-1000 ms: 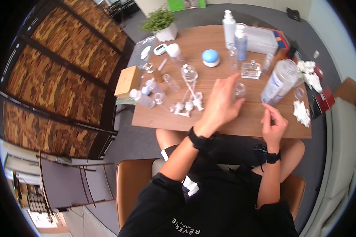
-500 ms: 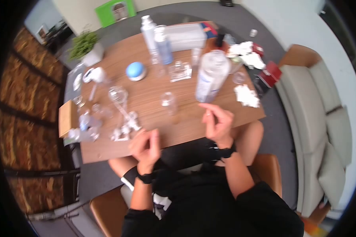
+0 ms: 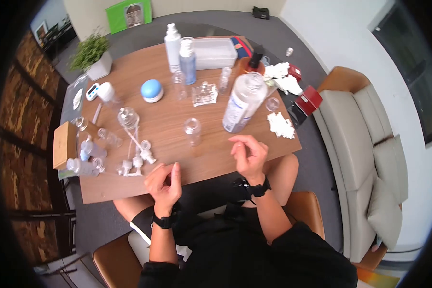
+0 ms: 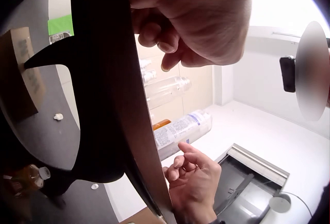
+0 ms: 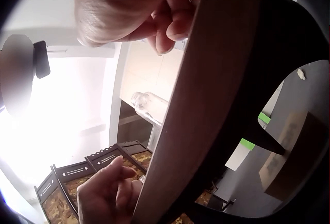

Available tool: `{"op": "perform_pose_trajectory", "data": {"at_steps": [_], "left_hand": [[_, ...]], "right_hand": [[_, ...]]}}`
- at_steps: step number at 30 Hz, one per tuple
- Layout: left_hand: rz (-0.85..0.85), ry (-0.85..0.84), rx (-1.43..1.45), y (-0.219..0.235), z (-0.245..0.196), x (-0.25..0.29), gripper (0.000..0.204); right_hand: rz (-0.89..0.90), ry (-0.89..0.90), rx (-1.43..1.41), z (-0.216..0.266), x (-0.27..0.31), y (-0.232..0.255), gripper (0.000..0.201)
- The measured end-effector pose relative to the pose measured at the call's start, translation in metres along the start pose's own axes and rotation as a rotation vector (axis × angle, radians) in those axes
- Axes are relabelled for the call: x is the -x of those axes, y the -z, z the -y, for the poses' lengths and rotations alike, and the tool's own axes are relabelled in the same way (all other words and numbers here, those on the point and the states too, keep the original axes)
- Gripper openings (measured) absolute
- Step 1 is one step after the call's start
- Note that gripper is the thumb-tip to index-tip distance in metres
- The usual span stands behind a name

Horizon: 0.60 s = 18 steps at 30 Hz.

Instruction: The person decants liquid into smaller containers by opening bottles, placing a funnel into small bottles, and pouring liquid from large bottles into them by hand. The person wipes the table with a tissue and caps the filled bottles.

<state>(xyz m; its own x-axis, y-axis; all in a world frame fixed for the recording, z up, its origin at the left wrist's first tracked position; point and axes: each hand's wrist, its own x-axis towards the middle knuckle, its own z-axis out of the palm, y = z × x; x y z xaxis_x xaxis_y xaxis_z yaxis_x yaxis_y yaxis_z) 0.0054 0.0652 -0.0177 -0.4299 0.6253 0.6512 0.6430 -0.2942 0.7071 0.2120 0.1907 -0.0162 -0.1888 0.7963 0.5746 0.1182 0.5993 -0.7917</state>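
Observation:
A small clear bottle [image 3: 192, 132] without a cap stands upright near the middle of the table, in front of both hands. My left hand [image 3: 164, 185] rests at the table's front edge, fingers loosely curled and holding nothing. Pump heads [image 3: 137, 162] with long tubes lie just beyond it. Also at the front edge is my right hand [image 3: 250, 156], its fingers loosely bent with nothing between them. Nearest to it stands a large clear bottle [image 3: 245, 103] with blue print and an open neck. Both hands appear at the table edge in the wrist views.
On the left are several small bottles [image 3: 93, 149] and a cardboard box [image 3: 64, 145]. Farther back stand a blue-lidded jar [image 3: 151, 91], a square glass bottle [image 3: 205, 94], two pump bottles [image 3: 187, 62] and a clear bin [image 3: 216, 54]. Crumpled tissues [image 3: 280, 126] lie at right.
My left hand has drawn back from beside the small clear bottle to the front edge, leaving the bottle standing. The head view has turned right. The right hand keeps its loosely bent pose.

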Motion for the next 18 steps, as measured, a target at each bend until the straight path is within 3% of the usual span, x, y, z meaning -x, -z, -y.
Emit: {"op": "perform_pose_trajectory", "data": {"at_steps": [5, 8, 9, 11, 12, 14, 18], "left_hand": [[-0.02, 0.01, 0.021, 0.001, 0.003, -0.001, 0.018], [-0.017, 0.033, 0.016, 0.001, 0.002, -0.001, 0.016], [-0.019, 0.031, 0.014, 0.0, 0.003, 0.0, 0.017], [-0.021, 0.033, 0.016, -0.001, 0.002, -0.002, 0.019], [-0.018, 0.032, 0.02, -0.002, 0.002, -0.002, 0.019], [-0.03, -0.002, -0.022, -0.003, 0.003, -0.002, 0.02], [-0.022, 0.025, -0.061, -0.001, 0.002, -0.001, 0.021]], "right_hand": [[-0.258, 0.04, -0.053, -0.001, 0.004, 0.004, 0.017], [-0.349, 0.007, 0.021, 0.001, -0.012, 0.025, 0.043], [-0.348, 0.004, 0.025, 0.005, -0.024, 0.028, 0.043], [-0.24, 0.068, 0.058, 0.016, -0.053, 0.032, 0.075], [-0.244, 0.068, 0.061, 0.019, -0.061, 0.033, 0.075], [-0.046, 0.022, 0.088, 0.021, -0.073, 0.033, 0.101], [0.051, 0.092, 0.075, 0.013, -0.087, 0.021, 0.098]]}}
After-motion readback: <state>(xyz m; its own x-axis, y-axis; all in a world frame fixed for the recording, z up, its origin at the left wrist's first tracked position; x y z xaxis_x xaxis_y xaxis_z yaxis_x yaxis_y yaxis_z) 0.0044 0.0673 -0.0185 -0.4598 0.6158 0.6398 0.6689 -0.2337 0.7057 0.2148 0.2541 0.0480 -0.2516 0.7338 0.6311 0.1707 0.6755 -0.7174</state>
